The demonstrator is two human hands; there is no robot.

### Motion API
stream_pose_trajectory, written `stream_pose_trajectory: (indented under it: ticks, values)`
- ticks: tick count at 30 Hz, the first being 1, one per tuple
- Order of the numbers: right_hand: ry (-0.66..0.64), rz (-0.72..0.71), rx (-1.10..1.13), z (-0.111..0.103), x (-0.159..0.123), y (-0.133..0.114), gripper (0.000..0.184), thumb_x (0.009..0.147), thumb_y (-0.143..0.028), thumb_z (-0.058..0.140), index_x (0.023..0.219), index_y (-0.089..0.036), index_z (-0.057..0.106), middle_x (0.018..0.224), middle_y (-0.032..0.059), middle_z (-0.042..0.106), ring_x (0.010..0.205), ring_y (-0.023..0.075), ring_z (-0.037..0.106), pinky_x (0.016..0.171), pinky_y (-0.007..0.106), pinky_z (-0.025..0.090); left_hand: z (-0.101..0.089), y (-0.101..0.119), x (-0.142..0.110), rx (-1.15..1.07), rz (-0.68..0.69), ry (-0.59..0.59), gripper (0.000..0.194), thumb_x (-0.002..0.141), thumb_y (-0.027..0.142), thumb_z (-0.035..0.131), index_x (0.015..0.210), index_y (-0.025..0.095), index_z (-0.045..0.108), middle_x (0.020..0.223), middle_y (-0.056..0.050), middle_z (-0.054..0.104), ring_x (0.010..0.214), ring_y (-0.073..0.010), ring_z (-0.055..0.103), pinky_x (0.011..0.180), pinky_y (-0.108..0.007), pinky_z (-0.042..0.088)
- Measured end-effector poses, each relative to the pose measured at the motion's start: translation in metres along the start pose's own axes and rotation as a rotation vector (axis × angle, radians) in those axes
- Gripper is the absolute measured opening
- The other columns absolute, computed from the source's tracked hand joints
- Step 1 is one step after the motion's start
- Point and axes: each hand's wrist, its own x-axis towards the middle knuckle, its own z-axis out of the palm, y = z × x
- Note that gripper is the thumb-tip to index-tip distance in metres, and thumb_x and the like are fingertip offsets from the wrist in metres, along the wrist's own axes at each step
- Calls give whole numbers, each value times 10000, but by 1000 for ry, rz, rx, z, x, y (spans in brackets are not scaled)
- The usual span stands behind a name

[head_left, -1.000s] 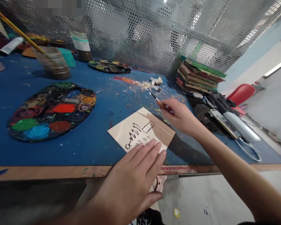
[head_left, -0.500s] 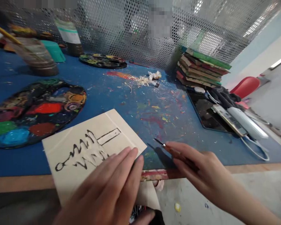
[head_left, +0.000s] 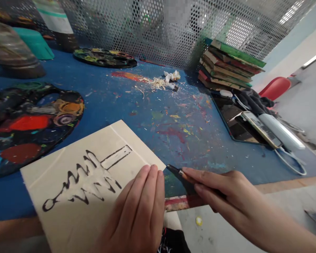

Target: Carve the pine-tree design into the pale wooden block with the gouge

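Note:
A pale carving board [head_left: 68, 165] lies at an angle over the table's front edge, with a black zigzag outline, a small loop and a narrow bar drawn on it. My left hand [head_left: 139, 207] rests flat on its right part, fingers stretched out and side by side, covering some of the surface. In my right hand [head_left: 221, 189] is a carving tool [head_left: 183, 173] with a metal tip and a wooden handle, mostly hidden by the fingers. The tool's tip is at the board's right corner; whether it touches is unclear.
Paint palettes [head_left: 44, 119] and a cloudy jar [head_left: 13, 52] stand left. Wood shavings [head_left: 159, 83] lie toward the back, near a book stack [head_left: 231, 65]. A tablet [head_left: 234, 123], a phone [head_left: 260, 129] and a white cable [head_left: 292, 163] are right. A perforated metal screen [head_left: 142, 31] borders the back.
The carving tool's tip has come left and lower, close to the board's corner. In view, the board sits farther left, showing more of the drawing. My left hand is more upright, its fingers closer together.

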Motion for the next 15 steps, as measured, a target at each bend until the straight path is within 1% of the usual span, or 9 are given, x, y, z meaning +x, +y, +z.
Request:
stream_pose_trajectory:
  ticks: [3,6,11,15]
  values:
    - [-4,-2,0,1,3,0,392,980,-213,451,1319,-304,626,1098,-40,764,831,117,753,669,184,579,1,-1,2,-3,21,12,492,965,261,546,1350,-46,518,1396,-236,539,1276,-336,544,1222,-430,242]
    - [18,-19,-4,1,5,-1,392,967,-187,464,1302,-291,641,1056,-39,775,801,104,753,659,160,569,-1,-1,2,-19,1,-17,472,972,223,524,1360,-45,507,1401,-234,535,1296,-337,527,1226,-430,231]
    - [52,-43,-39,0,3,-1,390,958,-184,472,1293,-276,652,1036,-21,780,748,118,751,654,177,584,-5,1,1,-44,-35,-30,447,992,191,459,1374,-39,493,1417,-220,524,1340,-325,486,1228,-414,228]
    - [85,-64,-48,1,1,0,397,942,-162,488,1284,-266,660,1089,-4,766,739,121,752,613,164,579,-4,1,1,-60,-47,-41,447,998,206,461,1375,-33,494,1416,-205,529,1365,-305,461,1236,-395,217]
